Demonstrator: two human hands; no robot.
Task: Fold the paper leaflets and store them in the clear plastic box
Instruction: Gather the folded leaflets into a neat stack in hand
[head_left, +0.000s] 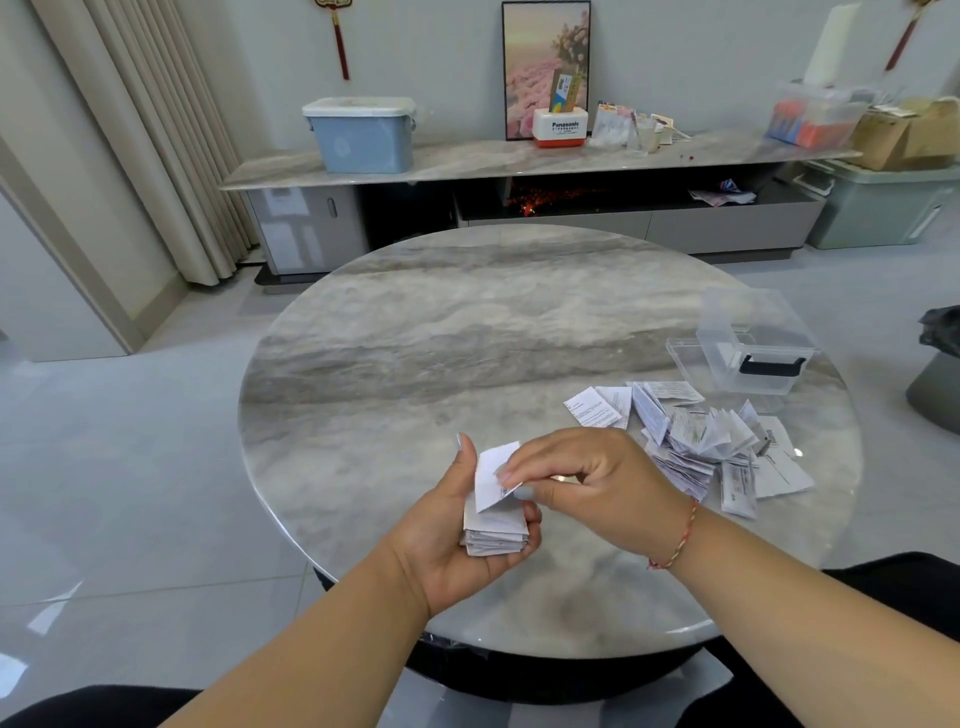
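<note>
We are holding a stack of folded leaflets (496, 530) in the left hand (462, 540), palm up, fingers curling round the near-right side of the stack, thumb standing up on its left. The right hand (587, 486) is pinching a single folded leaflet (493, 475) between thumb and fingertips, its lower edge touching the top of the stack and the sheet tilting up toward the left thumb. Both hands are hovering over the near edge of the round marble tabletop (467, 332).

Key relation: the clear plastic box (753, 348) is sitting at the far right of the tabletop, open, with what we are reading as its lid lying just left of it; we cannot tell if anything is inside. From the grip it lies far and to the right, so the right hand is the nearer one. The loose pile of leaflets (696, 441) is lying between the right hand and the box, just right of the right wrist.

We are judging this as mid-task: the sheet is going onto the stack, and much of the pile looks unfolded or half folded. The stack's long axis is running near-to-far in the palm, so it would likely need turning to drop into the box.
</note>
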